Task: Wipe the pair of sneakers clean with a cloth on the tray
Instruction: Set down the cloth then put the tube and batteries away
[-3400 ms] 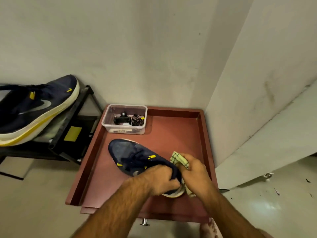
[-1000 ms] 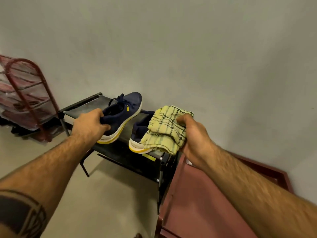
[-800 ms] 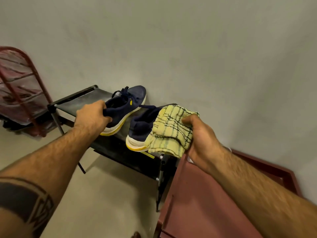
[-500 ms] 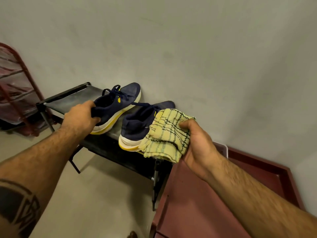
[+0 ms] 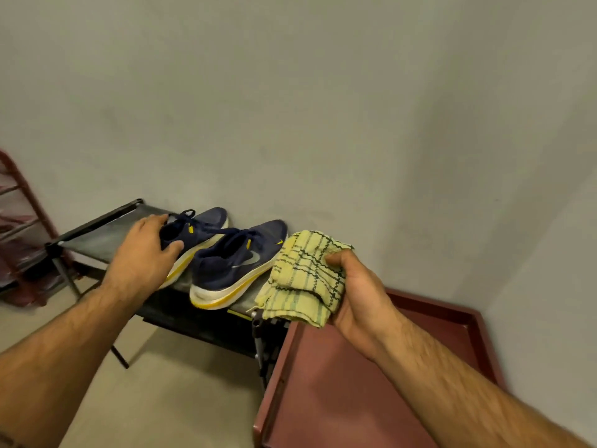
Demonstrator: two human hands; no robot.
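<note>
Two navy sneakers with white and yellow soles stand side by side on a black rack (image 5: 97, 240) against the wall. My left hand (image 5: 145, 253) grips the heel of the left sneaker (image 5: 203, 227), thumb hooked into its collar. The right sneaker (image 5: 239, 263) stands free beside it. My right hand (image 5: 358, 292) holds a folded yellow checked cloth (image 5: 303, 279) in the air, just right of that sneaker and above the far left corner of the red-brown tray (image 5: 323, 389).
A red wire shoe rack (image 5: 19, 227) stands at the far left by the wall. Pale floor (image 5: 168, 389) lies between the black rack and the tray. A grey wall runs close behind everything.
The sneaker that lay on the tray now stands on the black rack beside its pair. My left hand has set it lower on the rack. My right hand carries the cloth off the tray.
</note>
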